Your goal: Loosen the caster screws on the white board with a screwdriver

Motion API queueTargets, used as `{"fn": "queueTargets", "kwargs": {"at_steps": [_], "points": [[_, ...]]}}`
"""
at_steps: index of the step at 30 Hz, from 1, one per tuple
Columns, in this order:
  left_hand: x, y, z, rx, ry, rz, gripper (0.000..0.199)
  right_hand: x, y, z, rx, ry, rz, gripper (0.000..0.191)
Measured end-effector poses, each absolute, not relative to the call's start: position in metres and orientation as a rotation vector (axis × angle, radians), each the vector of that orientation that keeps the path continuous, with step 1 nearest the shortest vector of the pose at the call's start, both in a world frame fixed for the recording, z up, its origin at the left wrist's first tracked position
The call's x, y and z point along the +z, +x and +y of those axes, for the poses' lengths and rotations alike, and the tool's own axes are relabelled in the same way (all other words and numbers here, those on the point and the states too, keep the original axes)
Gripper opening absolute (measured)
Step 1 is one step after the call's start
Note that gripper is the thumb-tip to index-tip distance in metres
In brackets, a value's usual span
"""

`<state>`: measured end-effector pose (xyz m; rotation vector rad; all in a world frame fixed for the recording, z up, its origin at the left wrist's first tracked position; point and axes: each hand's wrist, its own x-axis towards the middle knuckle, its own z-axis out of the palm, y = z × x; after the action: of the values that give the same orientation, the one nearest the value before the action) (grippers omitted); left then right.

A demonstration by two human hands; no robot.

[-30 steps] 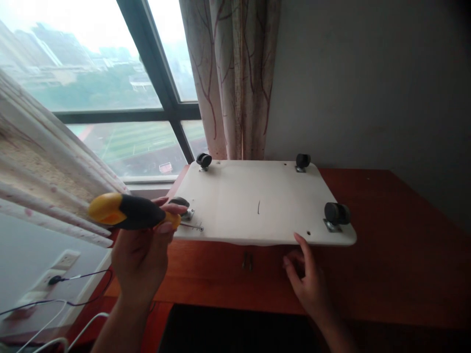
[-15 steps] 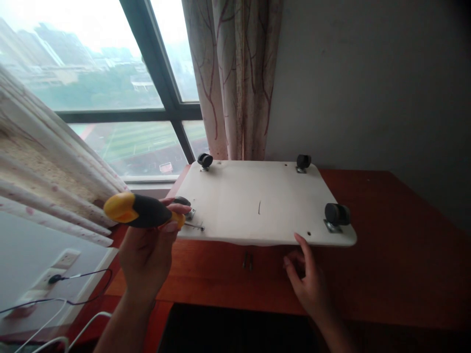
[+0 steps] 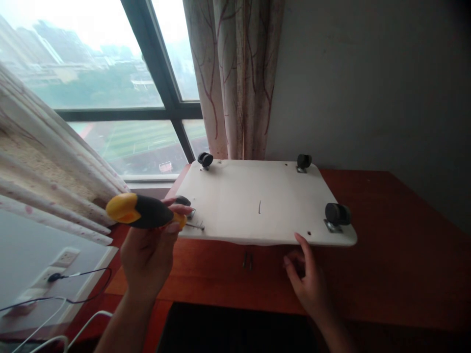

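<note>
My left hand (image 3: pixel 149 252) is closed around a yellow and black screwdriver (image 3: pixel 145 211), its tip at a small screw (image 3: pixel 202 227) near the front left of a white board (image 3: pixel 235 196). The board lies on a reddish wooden table (image 3: pixel 382 255) with black casters upright at its corners, among them the front right caster (image 3: pixel 337 214). The front left caster (image 3: pixel 183 201) is partly behind my fingers. My right hand (image 3: pixel 307 277) is open at the board's front edge, its index fingertip beside a dark hole (image 3: pixel 309 233). Two screws (image 3: pixel 248 261) lie on the table before the board.
A window (image 3: pixel 128 142) and curtains (image 3: pixel 239 83) stand behind and to the left. Wall sockets (image 3: pixel 55 269) with a plugged-in dark cable and white cables (image 3: pixel 90 321) are at the lower left. A grey wall (image 3: pixel 368 88) rises behind the table.
The screwdriver and my left hand have shifted very slightly to the right. My right hand keeps its place at the board's edge.
</note>
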<state>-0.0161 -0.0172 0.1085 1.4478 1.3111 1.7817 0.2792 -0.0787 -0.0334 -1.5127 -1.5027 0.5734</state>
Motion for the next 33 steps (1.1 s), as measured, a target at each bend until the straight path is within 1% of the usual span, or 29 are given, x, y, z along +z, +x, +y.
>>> {"fn": "queueTargets", "kwargs": {"at_steps": [3,8,13,17,19,21,24,29,33], "points": [[0.111,-0.015,-0.014,1.792,1.524,1.293,0.023,-0.034,0.279,-0.079,0.569,-1.511,-1.498,0.056],[0.117,-0.018,0.006,1.761,1.52,1.306,0.028,-0.034,0.28,-0.079,0.565,-1.527,-1.496,0.057],[0.119,-0.016,0.029,1.677,1.588,1.361,0.025,-0.034,0.28,-0.078,0.556,-1.523,-1.498,0.057],[0.125,-0.009,0.035,1.678,1.55,1.127,0.017,-0.035,0.279,-0.078,0.56,-1.524,-1.495,0.056],[0.132,-0.007,0.038,1.635,1.438,0.915,0.025,-0.035,0.279,-0.079,0.563,-1.517,-1.493,0.056],[0.14,-0.007,0.043,1.578,1.339,0.731,0.039,-0.036,0.28,-0.079,0.576,-1.509,-1.49,0.055],[0.15,-0.011,0.053,1.546,1.271,0.595,0.052,-0.038,0.281,-0.079,0.59,-1.505,-1.481,0.055],[0.151,-0.013,0.064,1.519,1.293,0.479,0.052,-0.043,0.282,-0.078,0.575,-1.486,-1.481,0.056],[0.149,-0.006,0.06,1.588,1.329,0.526,0.048,-0.043,0.281,-0.078,0.568,-1.457,-1.488,0.055]]}}
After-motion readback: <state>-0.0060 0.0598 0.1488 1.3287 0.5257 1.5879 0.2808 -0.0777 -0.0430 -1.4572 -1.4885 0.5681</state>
